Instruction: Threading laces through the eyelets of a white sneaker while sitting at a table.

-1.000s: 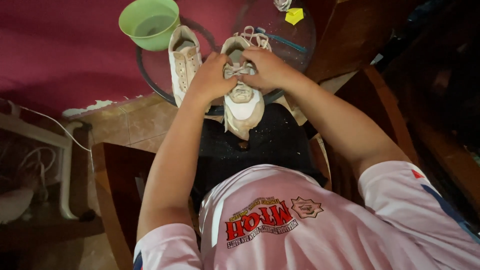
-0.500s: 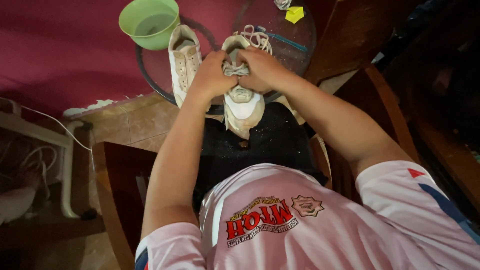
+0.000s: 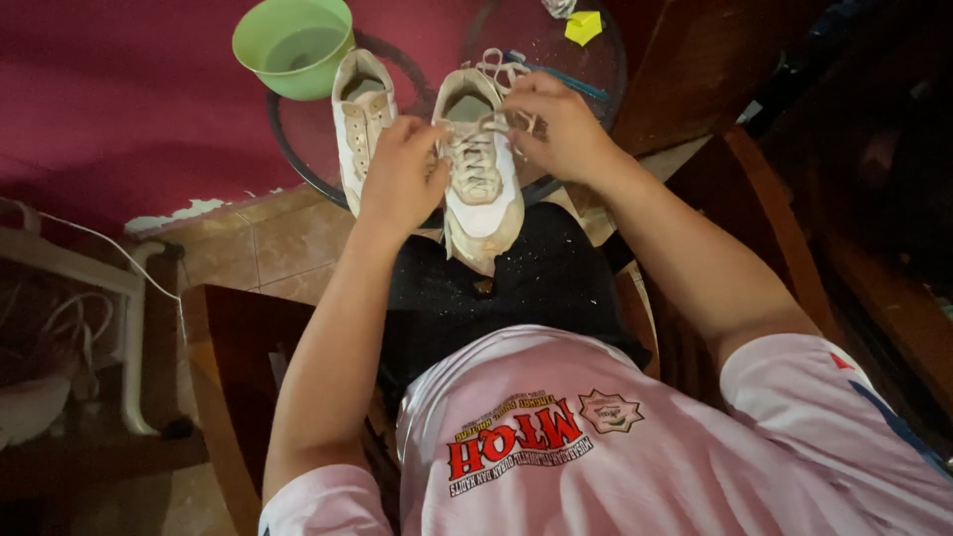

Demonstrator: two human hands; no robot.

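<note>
Both hands' grip point(image 3: 472, 134) pinches sneaker point(image 3: 479, 179) laces point(image 3: 493, 124).

The sneaker point(image 3: 481, 189) under the fingers is white and cream, with pale laces. The sneaker beside it point(image 3: 362, 124) matches. Past the fingertips, a light green bowl point(image 3: 293, 45) and a yellow scrap point(image 3: 584, 27), maybe paper.

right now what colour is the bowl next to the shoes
Light green; the bowl shows clearly in the head view, beside the left-hand shoe.
</note>
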